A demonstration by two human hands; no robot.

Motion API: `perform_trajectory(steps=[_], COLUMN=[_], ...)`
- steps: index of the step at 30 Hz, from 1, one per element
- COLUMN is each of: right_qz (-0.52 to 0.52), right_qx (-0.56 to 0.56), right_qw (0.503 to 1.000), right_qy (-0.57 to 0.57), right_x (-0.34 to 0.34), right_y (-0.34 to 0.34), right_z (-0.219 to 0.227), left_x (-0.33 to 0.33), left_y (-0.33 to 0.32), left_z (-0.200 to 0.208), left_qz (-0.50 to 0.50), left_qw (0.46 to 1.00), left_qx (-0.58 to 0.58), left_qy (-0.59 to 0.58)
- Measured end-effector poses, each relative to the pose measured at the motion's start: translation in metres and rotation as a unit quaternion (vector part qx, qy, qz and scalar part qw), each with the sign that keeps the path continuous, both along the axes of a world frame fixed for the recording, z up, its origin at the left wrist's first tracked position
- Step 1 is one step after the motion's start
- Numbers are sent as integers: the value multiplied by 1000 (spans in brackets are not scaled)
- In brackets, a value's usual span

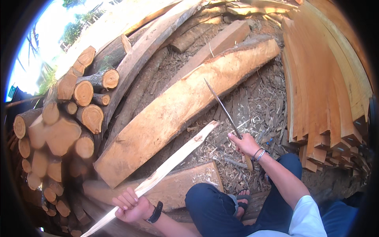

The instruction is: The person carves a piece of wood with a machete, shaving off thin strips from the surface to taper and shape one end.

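My left hand (132,204) is closed around a long pale strip of split wood (173,161), which slants from the lower left up toward the middle. The strip tapers to a thin point below that hand, and its upper end is ragged. In my right fist is a machete (223,107) with a long narrow blade, tip pointing up and to the left. The blade is apart from the strip and overlaps the edge of a large sawn slab (185,104) in the view. My right hand (245,145) hides part of the grip.
Cut logs (91,118) are stacked at the left. Reddish sawn planks (321,79) stand piled at the right. A short thick board (173,187) lies in front of my knees. Wood shavings (225,152) cover the ground around my sandalled foot (241,203).
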State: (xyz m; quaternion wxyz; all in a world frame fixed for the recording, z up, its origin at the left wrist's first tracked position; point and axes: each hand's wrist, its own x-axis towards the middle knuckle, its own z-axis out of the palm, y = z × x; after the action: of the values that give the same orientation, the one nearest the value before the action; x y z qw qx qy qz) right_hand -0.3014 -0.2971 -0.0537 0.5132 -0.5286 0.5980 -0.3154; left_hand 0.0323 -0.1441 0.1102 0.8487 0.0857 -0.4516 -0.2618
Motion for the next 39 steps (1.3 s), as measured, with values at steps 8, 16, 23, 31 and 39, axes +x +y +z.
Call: perform_trajectory(steps=[8, 16, 23, 31, 39], right_qz=[-135, -146, -149, -148, -176], right_qx=[-87, -14, 7, -30, -23], right_qw=[974, 931, 906, 884, 853], right_qy=[-160, -336, -397, -443, -491], right_x=[-61, -109, -121, -112, -83], right_y=[-29, -14, -6, -12, -17], right_z=[20, 52, 58, 47, 54], left_x=[-50, -54, -42, -26, -1], left_y=[-51, -93, -117, -139, -138], left_z=[19, 10, -45, -90, -104], left_qz=[-156, -257, -306, -288, -282], left_qw=[987, 963, 931, 922, 938], left_qx=[-40, -68, -76, -26, -7], left_qy=[27, 33, 182, 258, 201])
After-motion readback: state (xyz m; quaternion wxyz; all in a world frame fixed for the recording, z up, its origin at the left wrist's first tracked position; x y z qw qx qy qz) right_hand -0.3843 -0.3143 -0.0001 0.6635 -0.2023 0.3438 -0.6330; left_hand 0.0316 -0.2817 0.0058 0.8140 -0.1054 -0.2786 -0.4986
